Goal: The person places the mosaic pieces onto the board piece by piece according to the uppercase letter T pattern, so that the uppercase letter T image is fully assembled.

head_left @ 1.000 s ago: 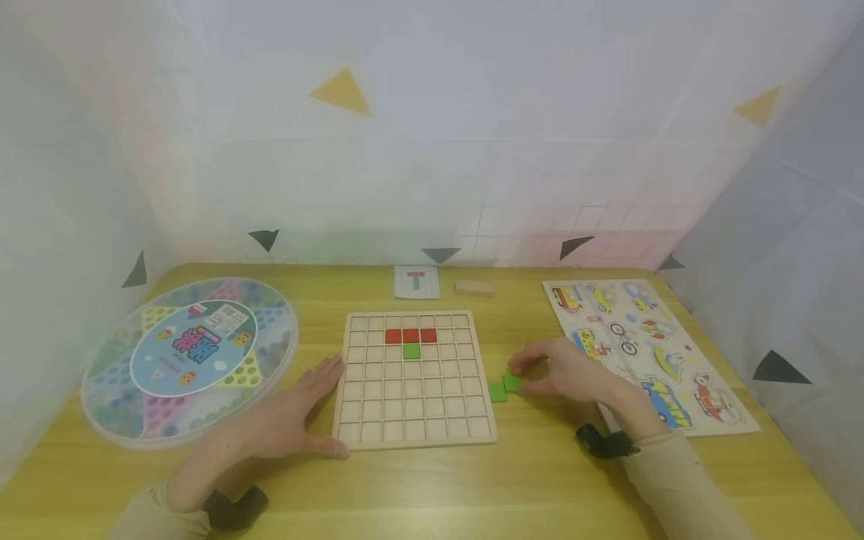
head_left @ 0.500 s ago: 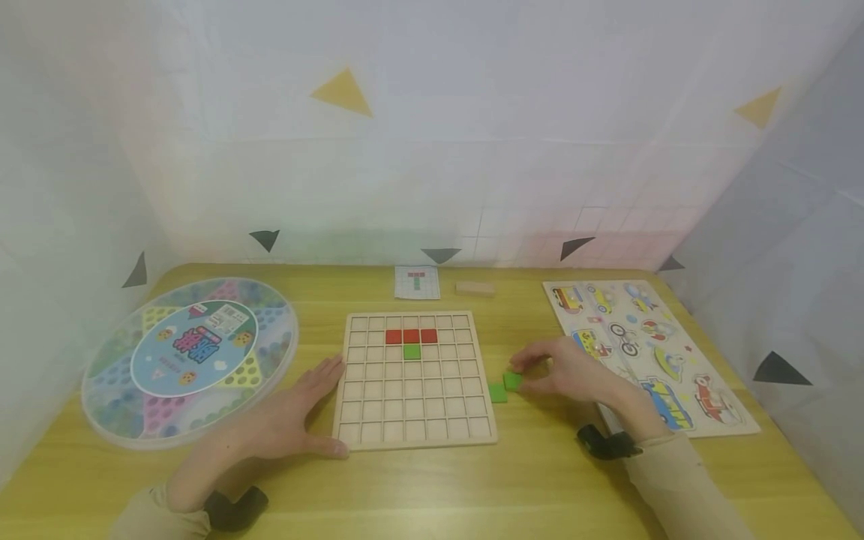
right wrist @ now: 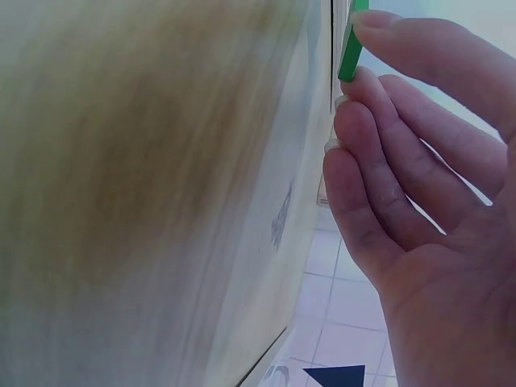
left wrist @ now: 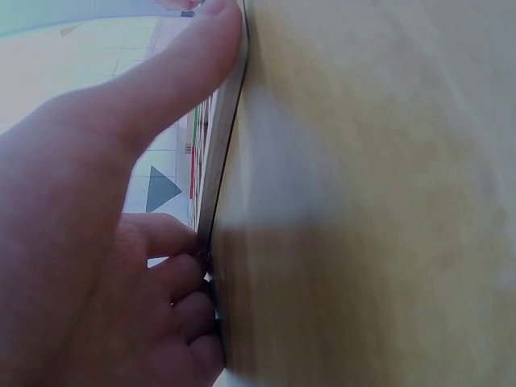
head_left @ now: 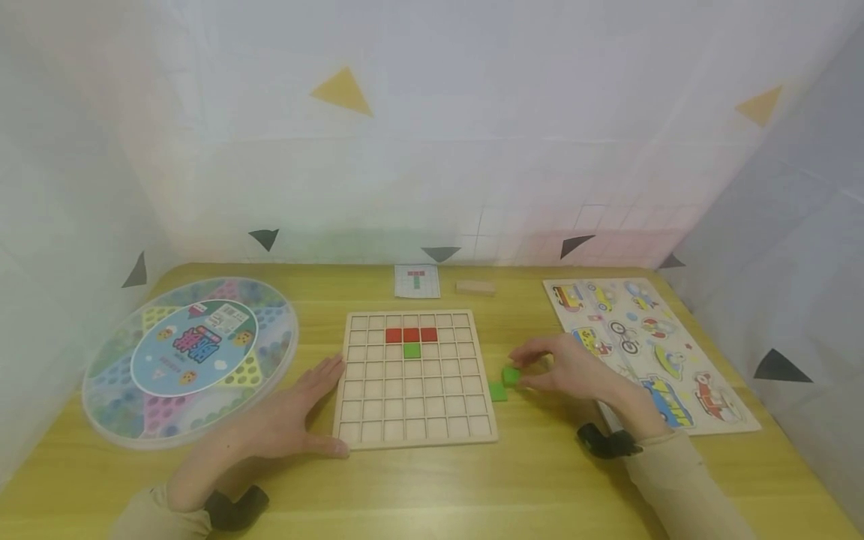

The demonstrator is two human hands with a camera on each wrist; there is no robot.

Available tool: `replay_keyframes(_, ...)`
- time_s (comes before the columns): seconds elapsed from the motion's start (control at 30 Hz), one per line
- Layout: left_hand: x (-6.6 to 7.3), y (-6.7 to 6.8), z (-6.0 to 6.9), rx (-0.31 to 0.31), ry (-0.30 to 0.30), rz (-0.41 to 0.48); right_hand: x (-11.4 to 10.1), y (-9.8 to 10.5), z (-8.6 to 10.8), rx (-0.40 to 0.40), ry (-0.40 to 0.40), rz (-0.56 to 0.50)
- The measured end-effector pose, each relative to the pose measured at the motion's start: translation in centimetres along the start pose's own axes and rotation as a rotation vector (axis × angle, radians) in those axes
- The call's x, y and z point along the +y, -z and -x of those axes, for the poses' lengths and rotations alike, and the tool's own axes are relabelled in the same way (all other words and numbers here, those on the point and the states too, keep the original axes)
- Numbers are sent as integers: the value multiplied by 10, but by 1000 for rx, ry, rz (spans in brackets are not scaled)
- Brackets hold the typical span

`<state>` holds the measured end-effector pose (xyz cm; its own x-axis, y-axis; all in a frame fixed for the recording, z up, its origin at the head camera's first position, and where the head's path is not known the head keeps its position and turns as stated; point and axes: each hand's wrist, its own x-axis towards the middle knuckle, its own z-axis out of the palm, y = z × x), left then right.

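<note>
A wooden grid board (head_left: pixel 416 390) lies in the middle of the table. Three red square tiles (head_left: pixel 411 335) form a row in it, with a green tile (head_left: pixel 412 350) under the middle one. My left hand (head_left: pixel 290 420) rests against the board's left side, fingers extended along the edge and thumb at the near corner; in the left wrist view the thumb (left wrist: pixel 173 76) touches the rim. Between thumb and fingertips, my right hand (head_left: pixel 567 367) pinches a green square tile (right wrist: pixel 352 48), tilted just off the table. Another green tile (head_left: pixel 498 391) lies beside the board's right edge.
Behind the board lie a pattern card (head_left: pixel 416 282) with a red and green T and a small wooden block (head_left: pixel 475 287). A round Chinese checkers box (head_left: pixel 192 360) stands at left. A picture puzzle board (head_left: pixel 648 352) lies at right, partly under the right forearm.
The green tile in my right hand has risen slightly and tilted. My left hand and the board have stayed in place.
</note>
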<state>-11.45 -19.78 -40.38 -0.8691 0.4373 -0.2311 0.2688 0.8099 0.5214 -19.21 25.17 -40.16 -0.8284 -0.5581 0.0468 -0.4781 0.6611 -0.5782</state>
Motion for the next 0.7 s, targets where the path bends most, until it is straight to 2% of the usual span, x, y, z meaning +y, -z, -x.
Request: replay_keyframes(0.7,0,0,-1,2,-1,-3,-6,2,-1,42,1,5)
